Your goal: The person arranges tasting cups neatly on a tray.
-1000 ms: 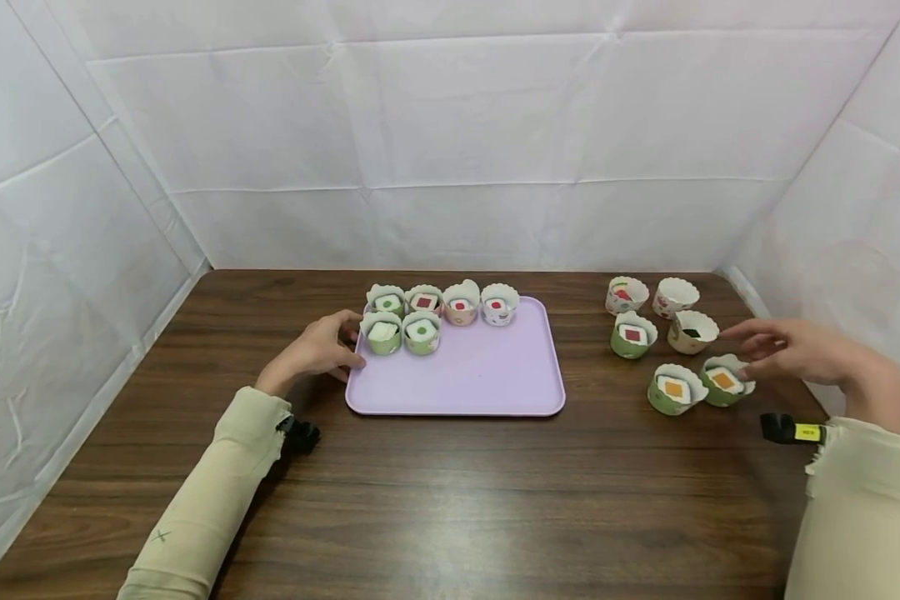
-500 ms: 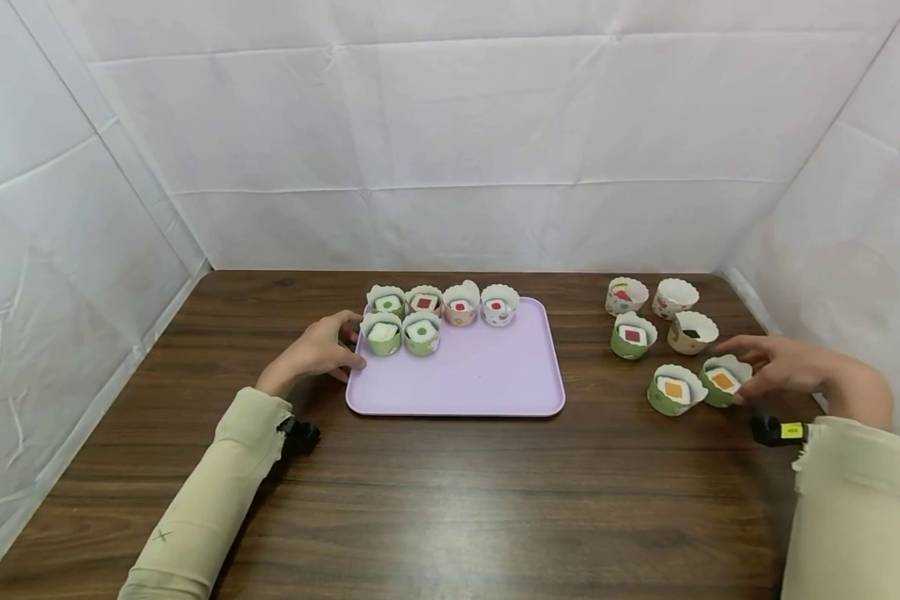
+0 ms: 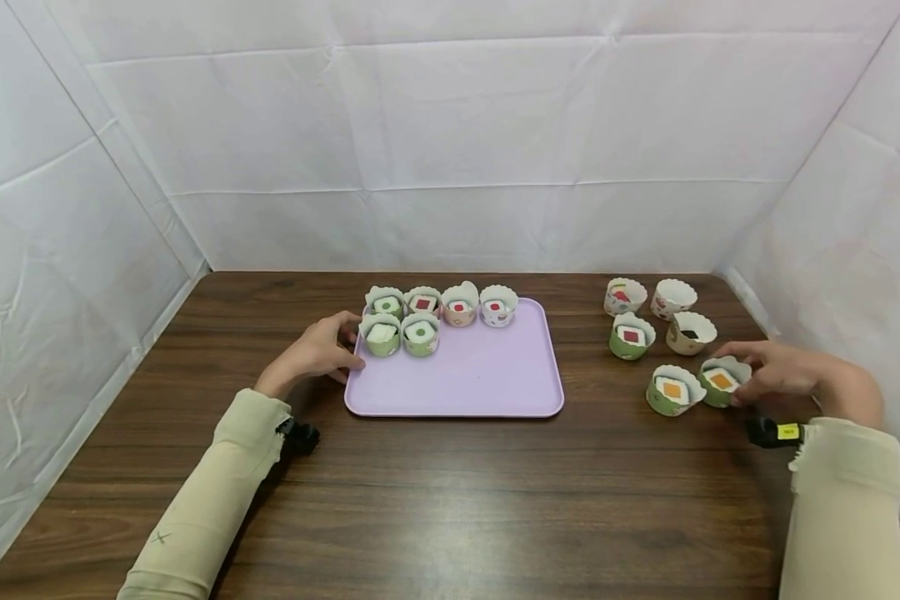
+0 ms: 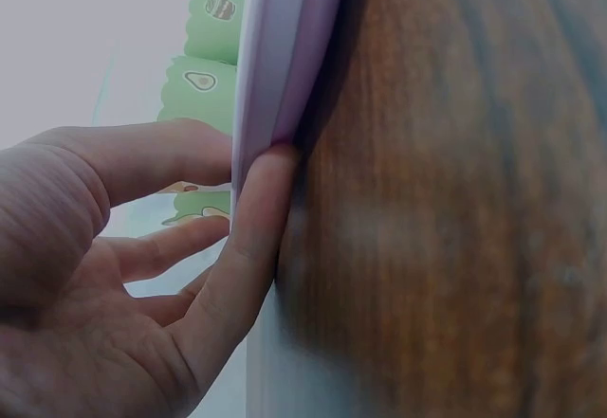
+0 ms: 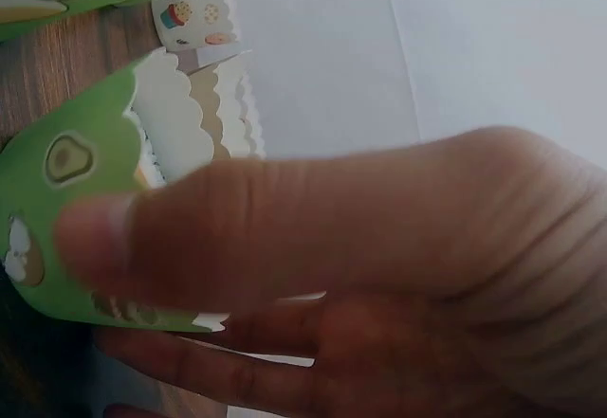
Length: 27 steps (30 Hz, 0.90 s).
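My left hand (image 3: 318, 346) pinches the left edge of a lilac tray (image 3: 487, 379); in the left wrist view the thumb and a finger meet at the tray rim (image 4: 275, 67). At the right, my right hand (image 3: 787, 371) holds a green paper baking cup (image 3: 711, 396) containing a white piece topped with an orange square. The right wrist view has the thumb against the side of this baking cup (image 5: 95, 124), with fingers behind it. Just left of it stands a matching green baking cup (image 3: 667, 402), also with an orange-topped piece.
On the tray, several filled baking cups (image 3: 420, 342) line the back and left. Behind the right hand's cup are a beige baking cup (image 3: 686, 342), a green one (image 3: 628, 346) and two pale ones (image 3: 671, 308) near the table's back edge. White sheeting (image 3: 465, 125) encloses the table (image 3: 450, 500).
My right hand has moved left and slightly down to the green baking cup, and its thumb and fingers have closed around it. The left hand stays at the tray's edge.
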### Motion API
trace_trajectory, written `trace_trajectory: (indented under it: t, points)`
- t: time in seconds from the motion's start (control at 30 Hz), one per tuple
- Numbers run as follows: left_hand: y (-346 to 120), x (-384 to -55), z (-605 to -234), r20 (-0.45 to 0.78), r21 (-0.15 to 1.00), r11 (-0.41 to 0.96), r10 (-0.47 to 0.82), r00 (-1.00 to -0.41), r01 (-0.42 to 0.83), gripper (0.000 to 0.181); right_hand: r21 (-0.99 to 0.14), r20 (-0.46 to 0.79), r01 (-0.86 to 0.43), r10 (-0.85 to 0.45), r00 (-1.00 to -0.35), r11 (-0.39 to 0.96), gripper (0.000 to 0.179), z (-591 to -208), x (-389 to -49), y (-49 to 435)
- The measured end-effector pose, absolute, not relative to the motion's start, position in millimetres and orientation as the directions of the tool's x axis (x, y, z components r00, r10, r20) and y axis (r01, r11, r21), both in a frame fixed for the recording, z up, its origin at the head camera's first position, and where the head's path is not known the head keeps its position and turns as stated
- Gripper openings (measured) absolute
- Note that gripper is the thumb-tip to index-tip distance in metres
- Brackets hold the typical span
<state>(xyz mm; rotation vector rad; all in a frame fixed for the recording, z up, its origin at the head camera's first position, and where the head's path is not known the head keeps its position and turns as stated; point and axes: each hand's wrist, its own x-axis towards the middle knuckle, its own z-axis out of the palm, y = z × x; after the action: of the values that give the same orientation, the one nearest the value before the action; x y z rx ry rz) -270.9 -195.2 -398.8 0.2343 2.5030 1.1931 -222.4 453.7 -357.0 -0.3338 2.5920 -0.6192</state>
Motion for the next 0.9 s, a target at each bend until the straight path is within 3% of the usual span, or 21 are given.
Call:
trace_trajectory:
  t: [0.6,0.9]
  points:
    - [-194.5,-269.3,-398.4,-0.241,0.781,0.624,0.306,-0.921,0.003,0.079,-0.481,-0.362,-0.104,-0.305,-0.881,0.871,0.051,-356.5,-222.3,458.7]
    - [-194.4,-269.9,-399.5,-0.237,0.781,0.624,0.298,-0.925,0.002,0.078,-0.409,-0.344,-0.149,-0.304,-0.889,0.9,0.051,-353.8,-219.3,461.3]
